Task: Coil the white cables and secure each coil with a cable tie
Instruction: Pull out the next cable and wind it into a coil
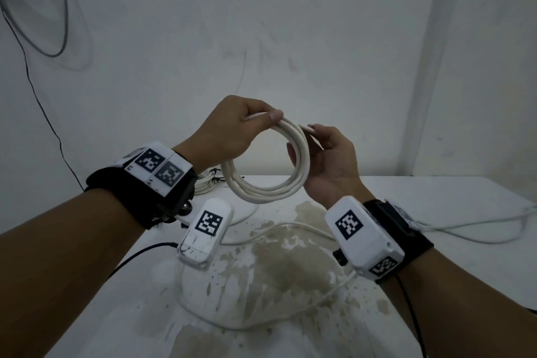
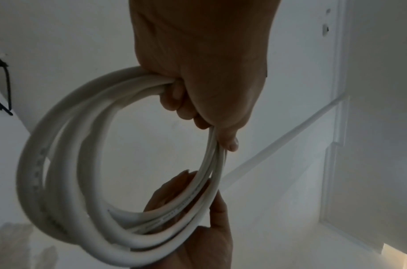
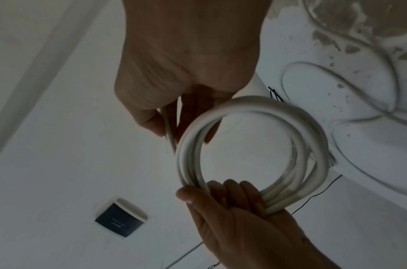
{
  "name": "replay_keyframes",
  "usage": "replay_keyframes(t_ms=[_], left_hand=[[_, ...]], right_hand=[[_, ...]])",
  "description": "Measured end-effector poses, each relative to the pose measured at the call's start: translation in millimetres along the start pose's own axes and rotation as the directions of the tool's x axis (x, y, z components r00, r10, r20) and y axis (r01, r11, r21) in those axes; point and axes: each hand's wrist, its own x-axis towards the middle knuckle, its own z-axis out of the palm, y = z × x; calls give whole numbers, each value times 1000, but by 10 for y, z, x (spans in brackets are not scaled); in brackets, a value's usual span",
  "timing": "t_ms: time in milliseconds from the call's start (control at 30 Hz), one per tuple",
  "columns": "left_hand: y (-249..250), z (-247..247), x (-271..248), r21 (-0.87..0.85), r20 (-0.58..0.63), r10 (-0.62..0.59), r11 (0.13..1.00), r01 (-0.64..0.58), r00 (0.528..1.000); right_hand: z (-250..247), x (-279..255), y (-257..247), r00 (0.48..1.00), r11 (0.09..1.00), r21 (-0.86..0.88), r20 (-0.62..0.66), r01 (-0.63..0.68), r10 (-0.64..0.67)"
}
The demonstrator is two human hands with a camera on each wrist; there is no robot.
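Observation:
A white cable coil [image 1: 263, 194] of several loops hangs in the air above the table. My left hand [image 1: 261, 119] grips the top of the coil, fingers curled round the bundled loops and thumb on top. My right hand [image 1: 313, 136] holds the coil's right side and pinches a loose cable end [image 1: 309, 127] between thumb and fingers. The left wrist view has the coil [image 2: 59, 163] hanging from my left hand [image 2: 198, 112], with my right hand [image 2: 205, 234] below. From the right wrist, my right hand [image 3: 172, 127] pinches the strand beside the coil [image 3: 313, 127], and my left hand [image 3: 230, 205] clasps it.
A stained white table [image 1: 436, 197] lies below. Another white coil with a black tie [image 1: 207, 180] sits at its back edge. Loose white cable [image 1: 293, 225] snakes over the table. Black cords [image 1: 43, 113] hang on the left wall. A dark box [image 3: 120, 217] is on the wall.

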Motion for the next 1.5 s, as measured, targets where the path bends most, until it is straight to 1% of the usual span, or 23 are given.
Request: replay_keyframes(t_ms=[67,167,233,300,333,367,400,433,467,533,567,633,700,767,800,867,933,967,1067,1133,1300,1367,1500], left_hand=[[-7,-7,-8,-89,-29,-50,995,47,998],[-19,-63,14,-241,-61,-171,959,152,983],[-23,-98,16,-306,-56,-212,934,186,976],[-26,-86,9,-292,-44,-203,939,182,978],[-17,-62,5,-276,-46,-191,946,172,980],[-9,-27,5,-264,-57,-183,951,162,981],[3,10,7,-256,-77,-179,954,154,981],[9,39,16,-248,-107,-176,958,145,979],[11,62,26,-234,-145,-169,963,132,975],[11,85,30,-156,-229,-127,984,92,965],[15,94,18,-99,-263,-93,993,69,960],[3,131,-20,-33,-303,-45,999,36,952],[-35,200,-51,-36,-321,-56,998,47,945],[-57,252,-67,-57,-276,-120,993,108,954],[-49,254,-70,-77,-203,-158,986,146,966],[10,232,-77,-126,20,-212,969,212,977],[79,221,-86,-123,190,-231,959,256,954],[105,234,-92,-107,220,-239,958,267,946],[140,321,-125,-78,190,-260,957,278,947],[143,389,-172,-47,141,-220,972,228,965],[189,555,-291,147,88,-54,988,41,995],[208,630,-298,186,58,-30,982,19,998],[256,811,-295,137,5,-30,990,29,1000]], right_hand=[[-58,-14,-31,997,999,48,71,23,-27],[-179,-44,-123,995,996,69,82,51,-57],[-222,-42,-184,995,997,-55,85,60,-55],[-192,-12,-209,995,948,-303,74,93,-73],[-153,-5,-207,991,860,-493,79,133,-108],[-102,-7,-195,984,716,-676,103,175,-144],[-51,-14,-182,977,574,-792,144,208,-155],[-2,-20,-167,975,495,-841,179,221,-131],[43,-27,-159,979,515,-834,189,198,-70],[78,-33,-163,981,698,-713,175,69,82],[76,-29,-180,977,767,-642,166,4,134],[65,-16,-187,982,798,-602,128,-36,141],[84,-24,-157,995,770,-638,71,-5,65],[92,-36,-131,999,712,-701,4,38,-50],[87,-40,-132,995,673,-738,-16,55,-98],[32,-42,-147,989,601,-797,-26,68,-145],[-39,-54,-161,990,524,-848,2,78,-144],[-66,-63,-160,989,488,-868,24,93,-145],[-96,-91,-156,982,434,-892,50,126,-181],[-112,-102,-174,977,419,-899,41,127,-209],[-204,-206,-196,981,499,-864,-36,66,-192],[-264,-258,-196,982,515,-856,-55,48,-182],[-385,-335,-271,976,486,-873,-73,36,-203]])
